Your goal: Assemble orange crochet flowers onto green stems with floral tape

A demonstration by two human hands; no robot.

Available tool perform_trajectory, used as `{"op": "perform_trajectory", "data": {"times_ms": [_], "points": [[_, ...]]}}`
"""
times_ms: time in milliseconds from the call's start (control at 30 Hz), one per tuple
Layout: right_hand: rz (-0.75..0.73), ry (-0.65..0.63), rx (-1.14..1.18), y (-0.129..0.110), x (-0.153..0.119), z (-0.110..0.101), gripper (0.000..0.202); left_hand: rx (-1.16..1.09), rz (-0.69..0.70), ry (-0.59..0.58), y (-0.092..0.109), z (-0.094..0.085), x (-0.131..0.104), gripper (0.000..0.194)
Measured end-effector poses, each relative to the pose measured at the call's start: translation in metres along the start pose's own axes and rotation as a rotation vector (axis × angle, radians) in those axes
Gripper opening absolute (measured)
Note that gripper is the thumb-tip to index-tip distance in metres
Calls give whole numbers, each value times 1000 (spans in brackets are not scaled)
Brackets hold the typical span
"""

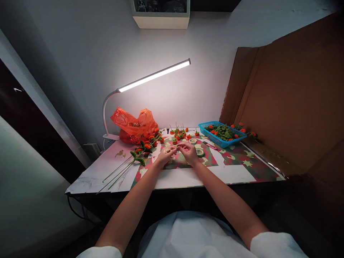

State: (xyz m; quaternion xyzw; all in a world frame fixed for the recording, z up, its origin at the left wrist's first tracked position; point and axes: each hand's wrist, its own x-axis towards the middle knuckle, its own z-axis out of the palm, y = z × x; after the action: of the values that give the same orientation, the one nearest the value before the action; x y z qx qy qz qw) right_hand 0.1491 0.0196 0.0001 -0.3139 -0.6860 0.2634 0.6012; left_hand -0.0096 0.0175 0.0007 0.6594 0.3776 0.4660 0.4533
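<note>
My left hand and my right hand meet over the middle of the table. Their fingertips are pinched together on a thin, pale green stem, mostly hidden by the fingers. An orange artificial flower shows just beyond the fingertips; whether it is joined to the stem I cannot tell. Beside my right hand lies a roll of green tape, with a paler tape roll behind it. Several loose orange flower heads with green bases sit farther back.
Long-stemmed orange flowers lie at left, before an orange plastic bag. A lit lamp arches above. At right are a pink-handled cutter, a blue basket of flowers and greenery, and a tall cardboard sheet.
</note>
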Motion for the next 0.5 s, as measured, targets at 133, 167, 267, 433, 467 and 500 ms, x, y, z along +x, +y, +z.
{"op": "perform_trajectory", "data": {"times_ms": [133, 167, 267, 433, 467, 500], "points": [[16, -22, 1, 3, 0, 2, 16, -6, -6, 11, -4, 0, 0, 42], [29, -29, 17, 4, 0, 3, 17, -4, -10, 22, -4, 0, 0, 41], [96, -64, 94, 4, -1, 4, 20, 7, -22, 38, -4, 0, -1, 41], [169, -87, 167, 5, -2, 6, 25, 2, -12, 30, -3, 2, 0, 42], [174, -87, 168, 5, -2, 7, 25, -4, -14, 33, -2, 2, 0, 42], [176, -88, 166, 5, -2, 7, 25, -8, -14, 36, -2, 2, 0, 43]]}}
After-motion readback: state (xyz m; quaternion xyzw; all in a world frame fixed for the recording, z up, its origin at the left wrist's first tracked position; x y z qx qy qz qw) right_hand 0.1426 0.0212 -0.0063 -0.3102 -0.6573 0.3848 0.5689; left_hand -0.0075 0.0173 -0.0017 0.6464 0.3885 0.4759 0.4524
